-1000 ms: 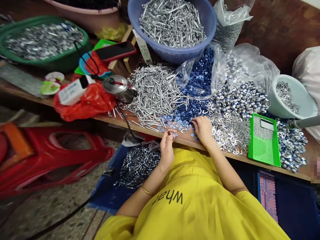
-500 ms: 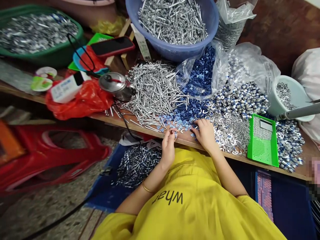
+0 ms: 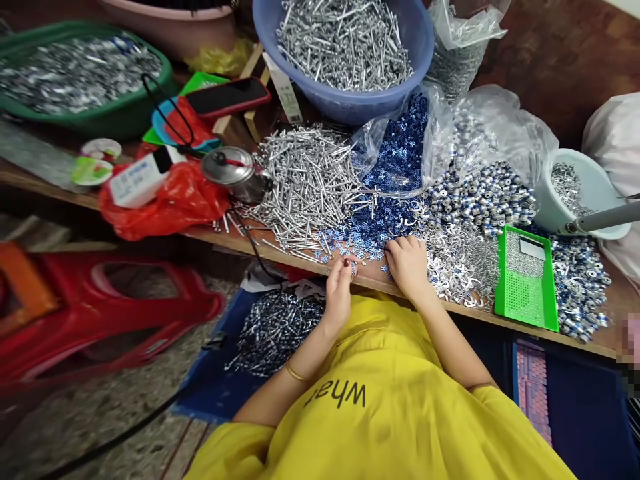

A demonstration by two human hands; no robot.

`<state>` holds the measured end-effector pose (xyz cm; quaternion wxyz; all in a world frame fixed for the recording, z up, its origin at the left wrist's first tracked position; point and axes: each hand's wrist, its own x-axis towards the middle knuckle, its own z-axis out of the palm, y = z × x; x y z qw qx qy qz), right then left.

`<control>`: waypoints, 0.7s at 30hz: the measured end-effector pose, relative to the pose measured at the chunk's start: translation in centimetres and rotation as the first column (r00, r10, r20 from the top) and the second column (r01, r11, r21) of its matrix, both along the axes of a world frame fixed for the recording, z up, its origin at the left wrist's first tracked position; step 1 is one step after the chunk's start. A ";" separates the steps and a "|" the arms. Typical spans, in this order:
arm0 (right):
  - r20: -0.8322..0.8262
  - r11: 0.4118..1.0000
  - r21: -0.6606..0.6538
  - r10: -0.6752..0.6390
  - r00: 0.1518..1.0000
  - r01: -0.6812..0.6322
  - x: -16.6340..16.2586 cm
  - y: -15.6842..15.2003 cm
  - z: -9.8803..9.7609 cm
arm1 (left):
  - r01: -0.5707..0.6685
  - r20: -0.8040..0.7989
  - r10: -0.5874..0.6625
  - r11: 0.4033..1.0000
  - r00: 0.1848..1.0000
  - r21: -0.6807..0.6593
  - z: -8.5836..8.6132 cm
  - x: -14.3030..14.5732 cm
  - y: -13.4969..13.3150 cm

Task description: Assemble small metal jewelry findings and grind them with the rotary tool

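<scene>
Many blue clips (image 3: 373,227) crowd the bench (image 3: 370,275) edge, a nudge could drop them; left hand (image 3: 339,290) grip pinched together, right hand (image 3: 410,267) grip unclear.

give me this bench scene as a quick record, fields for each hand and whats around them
left hand: at the edge of the table, fingertips pinched together; what they hold is too small to tell
right hand: fingers down on the blue clips
left of hands: pile of silver pins
right of hands: green perforated tray
behind: blue basin full of pins
below table edge: heap of silvery pieces on something blue
</scene>
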<state>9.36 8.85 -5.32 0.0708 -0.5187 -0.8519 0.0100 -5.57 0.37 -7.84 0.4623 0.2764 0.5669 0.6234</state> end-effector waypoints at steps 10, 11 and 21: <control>-0.090 0.996 -0.045 -0.083 0.992 0.079 1.2 0.3 -0.8 | 0.008 -0.041 -0.008 1.000 0.999 -0.017 0.2 0.1 -0.1; -0.096 0.996 -0.055 -0.078 0.992 0.073 1.3 0.5 -0.7 | 0.007 -0.036 -0.007 1.000 0.999 -0.016 0.1 0.1 -0.1; -0.196 0.977 -0.151 0.121 0.973 -0.152 0.1 -2.7 0.1 | 0.035 -0.006 -0.035 0.999 0.999 0.017 -0.3 -0.3 -0.4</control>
